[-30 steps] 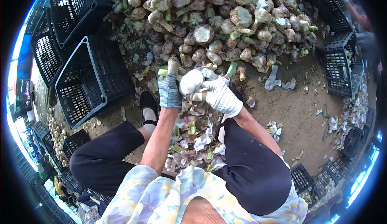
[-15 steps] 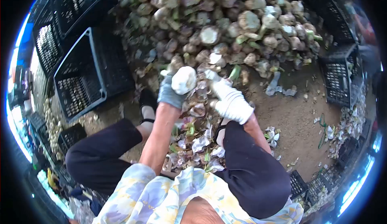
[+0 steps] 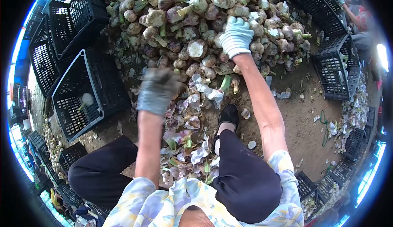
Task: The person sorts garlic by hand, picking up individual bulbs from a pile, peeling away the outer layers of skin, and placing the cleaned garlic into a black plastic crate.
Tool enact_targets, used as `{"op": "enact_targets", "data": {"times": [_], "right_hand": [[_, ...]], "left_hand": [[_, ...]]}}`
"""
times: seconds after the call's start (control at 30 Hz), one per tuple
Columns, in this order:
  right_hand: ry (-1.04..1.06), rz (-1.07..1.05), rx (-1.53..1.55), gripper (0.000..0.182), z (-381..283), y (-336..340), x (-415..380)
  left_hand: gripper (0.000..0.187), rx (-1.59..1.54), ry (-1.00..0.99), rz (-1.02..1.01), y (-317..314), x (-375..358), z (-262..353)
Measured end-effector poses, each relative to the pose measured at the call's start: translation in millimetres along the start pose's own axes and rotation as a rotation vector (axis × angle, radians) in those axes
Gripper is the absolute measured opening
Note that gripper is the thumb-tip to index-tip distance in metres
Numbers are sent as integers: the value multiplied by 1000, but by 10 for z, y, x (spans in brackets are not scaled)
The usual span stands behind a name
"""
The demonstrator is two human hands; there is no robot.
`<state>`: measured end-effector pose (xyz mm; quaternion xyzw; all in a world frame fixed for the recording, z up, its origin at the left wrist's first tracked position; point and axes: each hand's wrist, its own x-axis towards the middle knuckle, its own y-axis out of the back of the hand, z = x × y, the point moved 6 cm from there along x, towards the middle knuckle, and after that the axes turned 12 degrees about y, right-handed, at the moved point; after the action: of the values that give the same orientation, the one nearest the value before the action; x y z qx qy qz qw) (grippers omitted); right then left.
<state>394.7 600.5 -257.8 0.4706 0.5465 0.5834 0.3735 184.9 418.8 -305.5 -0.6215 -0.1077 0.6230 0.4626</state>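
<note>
A large heap of garlic bulbs (image 3: 197,49) with stems and dirty skins lies on the ground ahead. My right hand (image 3: 237,37), in a striped white glove, reaches onto the heap, its fingers curled down over bulbs; whether it grips one is hidden. My left hand (image 3: 157,91), in a grey glove, hovers blurred left of the peeled skins, and its fingers are smeared by motion. A white garlic bulb (image 3: 86,100), slightly blurred, is within the black crate (image 3: 93,88) at the left.
Peeled skins (image 3: 192,145) litter the ground between my feet. More black crates stand at the upper left (image 3: 67,18) and right (image 3: 337,68). Another person (image 3: 360,20) is at the upper right edge. A green string (image 3: 324,126) lies on the soil at the right.
The white bulb has left my left hand and is now in the left crate. My right hand has moved forward onto the heap. My right foot and the view have shifted.
</note>
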Motion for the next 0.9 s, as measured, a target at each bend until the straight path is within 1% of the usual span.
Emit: {"op": "enact_targets", "data": {"times": [0.03,0.1,0.17,0.2,0.23,0.3,0.33,0.37,0.4,0.43,0.47,0.5,0.53,0.57,0.63,0.67,0.7,0.73,0.77,0.8,0.87,0.9], "right_hand": [[-14,2,77,50,65,70,1],[-18,191,284,55,216,89,-61],[-183,302,1362,47,264,126,-331],[-224,318,1610,46,193,201,-533],[-276,329,1861,45,86,236,-753],[-258,100,1748,48,-315,-87,-1089],[-21,154,1303,50,-395,34,-1210],[200,193,845,52,-504,161,-1320],[320,136,630,56,-558,209,-1360],[318,137,636,56,-520,234,-1346],[92,-71,1120,56,-452,73,-1353],[-154,-294,1582,57,-491,-85,-1423],[-183,-318,1659,57,-521,-136,-1447],[-99,-242,1577,53,-577,5,-1418],[-223,-173,1709,45,-569,-373,-1441],[-267,-234,1740,41,-543,-297,-1434],[-311,-307,1777,36,-564,-219,-1423],[-366,-315,1829,29,-580,-198,-1445],[-368,-314,1831,29,-582,-199,-1442],[-320,-299,1837,28,-589,-185,-1422],[-234,-280,1817,25,-603,-193,-1419],[-236,-281,1817,25,-588,-210,-1433]], "left_hand": [[35,-77,143,-61,57,196,-310],[34,-73,269,36,34,437,-780],[34,-61,322,41,-149,511,-948],[39,-7,261,-107,-219,555,-992],[39,-16,263,-100,-313,596,-1043],[43,-403,303,-346,-678,643,-1040],[41,-323,189,-225,-476,631,-917],[39,-415,135,-240,-221,689,-857],[38,-390,130,-197,-165,583,-831],[37,-361,129,-153,-109,463,-812],[34,-282,138,-177,-58,374,-757],[38,-168,24,-39,42,338,-708],[38,-2,-45,40,88,281,-675],[38,166,-111,116,15,171,-628],[46,264,-205,-42,-103,143,-640],[57,595,-392,-55,-414,-107,-658],[63,784,-514,-2,-442,-158,-602],[64,773,-529,28,-444,-214,-604],[64,758,-545,60,-511,-292,-588],[64,758,-545,63,-459,-256,-589],[65,666,-615,109,-282,-181,-557],[65,665,-613,110,-247,-157,-564]]}}
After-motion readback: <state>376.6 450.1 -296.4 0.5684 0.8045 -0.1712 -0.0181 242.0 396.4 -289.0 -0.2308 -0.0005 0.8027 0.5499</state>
